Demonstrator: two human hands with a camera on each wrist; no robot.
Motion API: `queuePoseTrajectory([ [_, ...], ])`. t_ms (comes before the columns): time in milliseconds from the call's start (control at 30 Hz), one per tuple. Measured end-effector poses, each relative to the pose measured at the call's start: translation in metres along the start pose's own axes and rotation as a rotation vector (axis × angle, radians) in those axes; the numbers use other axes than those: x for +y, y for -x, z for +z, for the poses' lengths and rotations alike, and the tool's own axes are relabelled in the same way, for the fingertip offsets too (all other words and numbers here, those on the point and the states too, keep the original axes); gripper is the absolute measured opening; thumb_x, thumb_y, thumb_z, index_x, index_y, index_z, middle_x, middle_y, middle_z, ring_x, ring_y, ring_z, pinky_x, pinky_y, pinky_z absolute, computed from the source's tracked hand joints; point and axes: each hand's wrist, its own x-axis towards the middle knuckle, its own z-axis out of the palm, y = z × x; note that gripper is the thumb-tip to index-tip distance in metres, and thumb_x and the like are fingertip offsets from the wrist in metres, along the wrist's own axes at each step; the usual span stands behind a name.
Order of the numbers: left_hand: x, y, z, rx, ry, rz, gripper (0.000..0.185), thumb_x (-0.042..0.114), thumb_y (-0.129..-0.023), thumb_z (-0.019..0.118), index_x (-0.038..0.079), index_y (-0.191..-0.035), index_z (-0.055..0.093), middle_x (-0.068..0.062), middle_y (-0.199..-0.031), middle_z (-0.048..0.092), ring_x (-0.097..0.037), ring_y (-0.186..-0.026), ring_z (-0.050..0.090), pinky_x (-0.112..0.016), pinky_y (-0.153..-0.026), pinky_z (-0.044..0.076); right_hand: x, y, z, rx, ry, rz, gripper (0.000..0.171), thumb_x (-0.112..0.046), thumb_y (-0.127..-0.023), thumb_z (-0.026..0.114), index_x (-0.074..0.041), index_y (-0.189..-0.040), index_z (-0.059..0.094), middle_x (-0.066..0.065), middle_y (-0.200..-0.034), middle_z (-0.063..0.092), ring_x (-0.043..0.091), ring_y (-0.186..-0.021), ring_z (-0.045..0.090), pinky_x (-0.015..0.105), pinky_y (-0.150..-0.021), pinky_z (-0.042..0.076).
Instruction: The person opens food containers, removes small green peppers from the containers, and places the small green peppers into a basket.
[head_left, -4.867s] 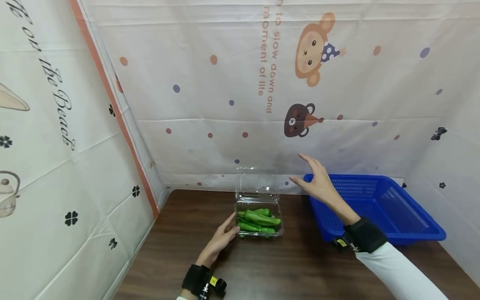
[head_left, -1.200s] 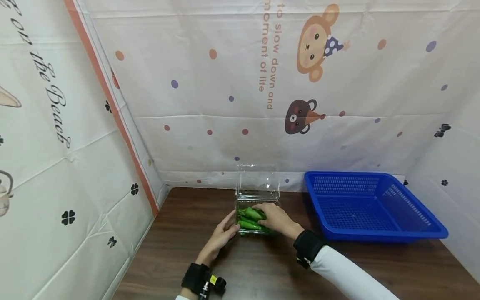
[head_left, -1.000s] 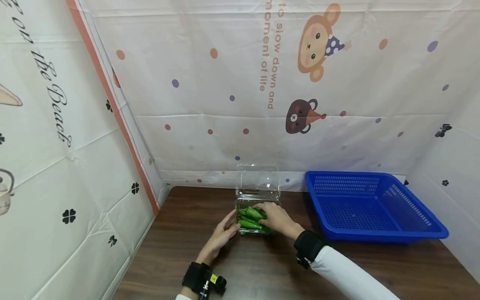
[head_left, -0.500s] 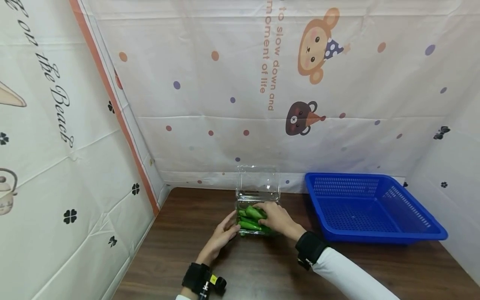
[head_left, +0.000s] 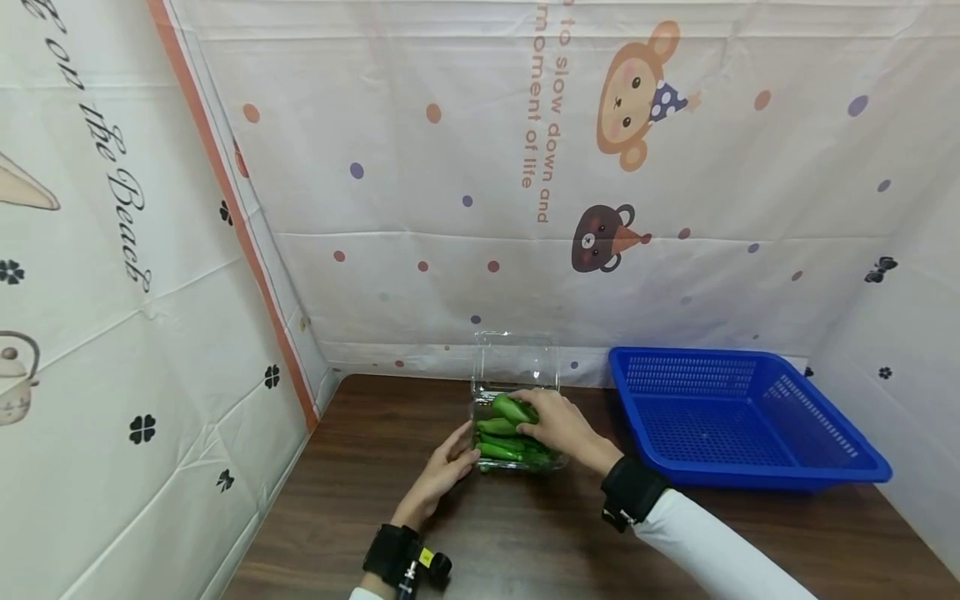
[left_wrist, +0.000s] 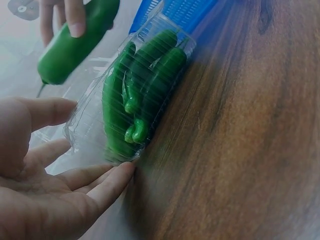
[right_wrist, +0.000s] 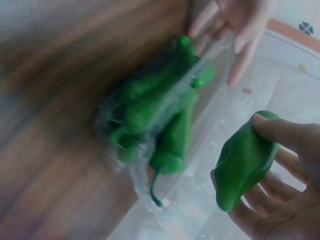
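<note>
A person's right hand grips a glossy green pepper, fingers and thumb curled round its smooth, tapering body, and holds it just above a clear plastic clamshell box on a dark wood-grain table. The wrist view shows the pepper plump at one end and narrowing toward the other, its skin shiny and unblemished, clamped between thumb and fingertips. The left hand lies flat on the table with fingers straight and spread, their tips touching the box's left wall; it holds nothing. The box is thin, ribbed and transparent, its hinged lid standing upright against the backdrop. Inside it lie several more green peppers, long, curved and stemmed, packed side by side. The lifted pepper hangs over the far part of the box, apart from the left hand and clear of the pile below. To the right of the box, near but apart, sits a blue perforated plastic basket. A creased white cloth printed with dots and cartoon animals hangs behind.
</note>
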Motion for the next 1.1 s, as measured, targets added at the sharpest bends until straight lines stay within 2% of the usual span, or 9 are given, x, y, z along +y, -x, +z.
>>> queuePoseTrajectory([
  [300,-0.001,0.001,0.000,0.005,0.000,0.001,0.066,0.025,-0.107,0.055,0.016,-0.164,0.024,-0.031,-0.164,0.027,-0.045,-0.145,0.042,-0.056,-0.117,0.043,-0.007,-0.006,-0.016,0.026,0.005,0.007,0.052,-0.014,-0.088,0.082,-0.010,-0.136,0.065,0.011,-0.116,0.073,0.022,-0.094,0.070,0.035,-0.070,0.058],
  [533,-0.001,0.002,0.000,-0.006,0.016,0.014,0.067,0.025,-0.107,0.056,0.015,-0.164,0.024,-0.030,-0.164,0.027,-0.044,-0.146,0.041,-0.056,-0.118,0.042,-0.009,-0.005,-0.023,0.044,0.016,-0.006,0.052,-0.017,-0.088,0.081,-0.011,-0.137,0.065,0.010,-0.112,0.074,0.013,-0.080,0.065,0.027,-0.062,0.051],
  [733,-0.001,0.002,0.001,-0.011,0.016,0.011,0.066,0.026,-0.107,0.056,0.015,-0.164,0.024,-0.030,-0.164,0.027,-0.044,-0.146,0.041,-0.056,-0.118,0.042,-0.011,-0.004,-0.032,0.067,-0.011,-0.017,0.054,-0.016,-0.088,0.082,-0.009,-0.138,0.064,0.013,-0.118,0.073,0.018,-0.085,0.068,0.028,-0.065,0.053],
  [833,-0.001,0.002,0.000,-0.011,0.015,0.008,0.066,0.025,-0.107,0.055,0.015,-0.164,0.024,-0.030,-0.164,0.027,-0.045,-0.146,0.041,-0.056,-0.118,0.042,-0.013,-0.004,-0.037,0.082,-0.020,-0.021,0.055,-0.015,-0.088,0.082,-0.009,-0.139,0.063,0.014,-0.115,0.073,0.020,-0.085,0.069,0.029,-0.064,0.053],
  [1100,-0.001,0.001,0.000,-0.008,0.015,0.011,0.064,0.022,-0.107,0.054,0.015,-0.164,0.024,-0.030,-0.164,0.025,-0.045,-0.147,0.039,-0.056,-0.118,0.042,-0.016,-0.008,-0.053,0.164,-0.048,-0.058,0.054,-0.013,-0.089,0.080,-0.009,-0.140,0.062,0.018,-0.120,0.072,0.029,-0.095,0.073,0.038,-0.072,0.062],
])
